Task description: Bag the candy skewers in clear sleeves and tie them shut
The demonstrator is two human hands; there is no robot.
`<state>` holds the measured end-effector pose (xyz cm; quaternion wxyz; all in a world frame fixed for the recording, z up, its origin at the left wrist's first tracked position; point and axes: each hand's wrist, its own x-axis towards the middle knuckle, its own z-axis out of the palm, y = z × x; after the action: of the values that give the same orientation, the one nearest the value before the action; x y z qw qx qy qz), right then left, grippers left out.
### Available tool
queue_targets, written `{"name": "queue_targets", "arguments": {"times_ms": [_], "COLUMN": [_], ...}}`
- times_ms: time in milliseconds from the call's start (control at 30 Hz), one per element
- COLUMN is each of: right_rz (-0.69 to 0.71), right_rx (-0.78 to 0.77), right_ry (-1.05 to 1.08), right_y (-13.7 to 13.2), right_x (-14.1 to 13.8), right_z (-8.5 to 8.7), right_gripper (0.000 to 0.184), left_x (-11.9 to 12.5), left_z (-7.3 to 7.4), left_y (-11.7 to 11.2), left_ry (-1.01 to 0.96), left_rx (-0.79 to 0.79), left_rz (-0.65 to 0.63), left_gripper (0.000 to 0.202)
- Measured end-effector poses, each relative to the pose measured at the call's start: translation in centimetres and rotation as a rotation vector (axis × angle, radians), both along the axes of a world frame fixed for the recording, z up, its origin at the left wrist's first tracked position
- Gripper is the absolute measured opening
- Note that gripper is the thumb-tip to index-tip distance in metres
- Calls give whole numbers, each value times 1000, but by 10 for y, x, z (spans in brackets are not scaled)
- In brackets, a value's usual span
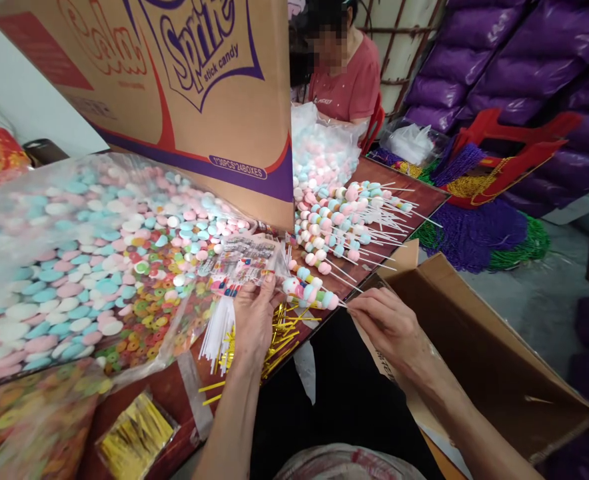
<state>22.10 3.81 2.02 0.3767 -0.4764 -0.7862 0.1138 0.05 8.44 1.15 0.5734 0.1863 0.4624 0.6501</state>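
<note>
My right hand [387,323] pinches the white stick of a marshmallow skewer [324,299] at the table's edge. The skewer's pastel candies point left, toward my left hand [254,313]. That hand is closed, its thumb on a clear printed plastic bag [249,263]; whether the skewer tip is inside a bag I cannot tell. Beneath my left hand are loose white sticks [218,333] and gold twist ties [282,337]. Beyond, many finished marshmallow skewers [334,220] lie in a pile with their sticks toward the right.
A tall printed carton [199,127] stands at the back. Loose marshmallows [74,280] and gummy rings [149,300] cover the left. A packet of gold ties [137,437] lies in front. At right is an open cardboard box [464,333]. A person [347,77] sits opposite.
</note>
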Motion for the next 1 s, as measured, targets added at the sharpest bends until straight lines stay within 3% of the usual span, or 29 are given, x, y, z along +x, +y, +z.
{"name": "queue_targets", "arguments": {"times_ms": [200,333,467,600,700,867,1000], "right_rz": [-57,-81,-87,-36,-34,-52,-27], "right_rx": [-75,-76,1,115,138,-116,-271], "right_ry": [77,143,80,-57,-24,234,256], "right_y": [-9,-10,-13,-19,-23,-24,-25], "right_x": [-12,-10,-10,-11,-14,-22,-25], "right_z": [-1,-2,-4,-7,-14,-23,-25], "right_gripper": [13,10,10,12,13,9,14], "left_x": [2,0,1,4,9,17,18], "left_z": [-5,-6,-7,-8,-8,-10,-10], "left_y": [-2,-4,-7,-9,-10,-13,-15], "left_ry": [-91,-52,-1,-44,-62,-39,-71], "left_rx": [29,8,-25,-13,27,89,95], "left_rz": [68,-21,-109,-69,-52,-60,-74], "left_gripper": [33,33,36,33,33,34,33]}}
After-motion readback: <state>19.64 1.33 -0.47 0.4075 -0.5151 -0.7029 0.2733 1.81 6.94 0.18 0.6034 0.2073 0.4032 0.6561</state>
